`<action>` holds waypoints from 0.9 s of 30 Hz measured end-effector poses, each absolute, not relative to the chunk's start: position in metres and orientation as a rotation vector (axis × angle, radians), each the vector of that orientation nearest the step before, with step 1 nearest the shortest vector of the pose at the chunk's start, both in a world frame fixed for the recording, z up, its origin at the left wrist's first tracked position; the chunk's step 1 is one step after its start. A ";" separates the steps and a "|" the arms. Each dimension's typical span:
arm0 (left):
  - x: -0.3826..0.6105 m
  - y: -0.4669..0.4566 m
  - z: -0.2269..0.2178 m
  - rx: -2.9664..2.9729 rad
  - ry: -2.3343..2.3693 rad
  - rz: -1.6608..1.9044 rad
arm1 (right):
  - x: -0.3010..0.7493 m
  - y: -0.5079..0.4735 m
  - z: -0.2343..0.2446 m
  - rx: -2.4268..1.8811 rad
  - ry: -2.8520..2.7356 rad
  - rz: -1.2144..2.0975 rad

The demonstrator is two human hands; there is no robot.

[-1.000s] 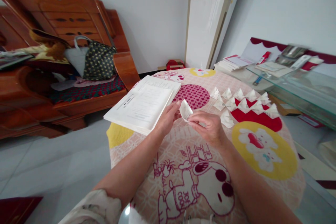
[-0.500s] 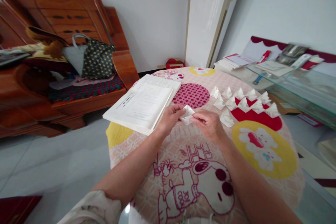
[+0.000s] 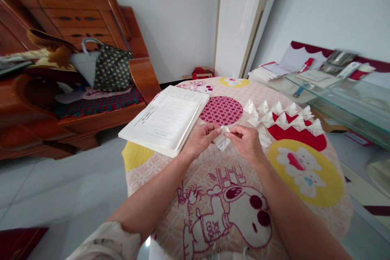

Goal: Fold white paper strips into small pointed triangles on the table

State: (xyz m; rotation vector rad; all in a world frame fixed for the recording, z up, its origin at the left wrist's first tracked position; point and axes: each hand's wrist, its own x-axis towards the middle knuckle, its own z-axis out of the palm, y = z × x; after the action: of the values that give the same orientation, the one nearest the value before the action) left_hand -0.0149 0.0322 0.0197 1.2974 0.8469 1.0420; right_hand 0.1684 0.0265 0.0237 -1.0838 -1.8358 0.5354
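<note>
Round cloth-covered surface [image 3: 143, 170], with the stack of printed sheets [image 3: 164, 124] as my landmark; right of the stack, well apart, lies a double row of folded paper points [image 3: 283, 118]. Just right of the stack's near corner my left hand [image 3: 199, 140] and right hand [image 3: 246, 144] meet, fingers of both clamped on the top edge of one small folded paper [image 3: 222, 142]. A second ago it stood up open; now it hangs point-down and flatter, so I judge the crease is being pressed shut.

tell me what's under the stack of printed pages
The stack of pages lies on the patterned tablecloth, its left edge jutting past the cloth. The print beneath it is covered.
</note>
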 end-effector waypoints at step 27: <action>-0.012 0.029 0.021 1.394 0.933 1.056 | 0.166 0.022 0.028 -1.139 -1.983 0.422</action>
State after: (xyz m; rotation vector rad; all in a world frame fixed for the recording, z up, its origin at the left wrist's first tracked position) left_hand -0.0118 0.0287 0.0208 1.3936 0.9333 1.0563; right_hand 0.1657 0.0222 0.0284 -1.1387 -1.9833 0.4219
